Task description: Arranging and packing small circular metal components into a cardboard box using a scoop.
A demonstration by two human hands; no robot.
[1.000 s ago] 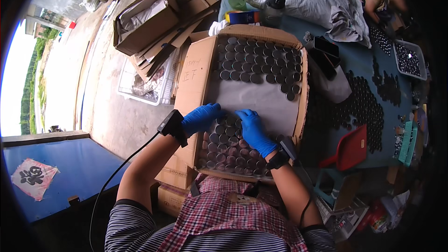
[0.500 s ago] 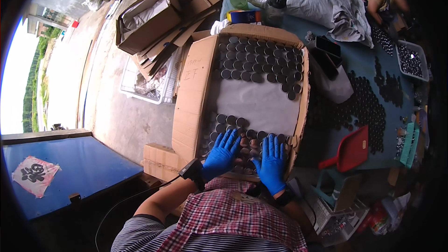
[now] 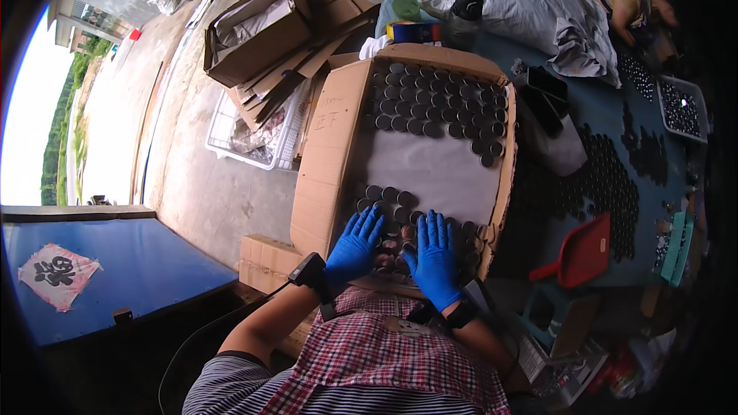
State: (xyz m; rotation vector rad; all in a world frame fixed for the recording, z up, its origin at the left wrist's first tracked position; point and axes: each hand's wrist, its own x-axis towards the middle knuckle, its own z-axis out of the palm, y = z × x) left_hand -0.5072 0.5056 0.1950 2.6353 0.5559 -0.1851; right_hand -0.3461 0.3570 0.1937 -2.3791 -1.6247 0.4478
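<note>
Both hands wear blue gloves and lie palm down over the near end of a shallow cardboard box point(image 3: 327, 157). My left hand point(image 3: 355, 250) rests on small dark round discs point(image 3: 405, 199) near the box's left side, fingers stretched out. To its right, my right hand point(image 3: 435, 261) lies flat with straight fingers and the thumb apart, also over the discs. Between the hands some discs look reddish-brown. A pale sheet point(image 3: 430, 165) shows in the middle of the box, and rows of discs point(image 3: 415, 111) fill its far end. Neither hand grips anything visible.
A blue-green table surface at the right holds many dark discs point(image 3: 600, 177), a red dustpan point(image 3: 584, 250) and a tray of shiny pieces point(image 3: 682, 107). A white sack point(image 3: 507, 0) lies at the back. Cardboard point(image 3: 257, 31) and a white crate point(image 3: 254, 134) stand left; another person point(image 3: 634, 8) is far right.
Both hands have slid a little to the left across the discs, fingers still extended. The whole view has tilted and shifted slightly.
</note>
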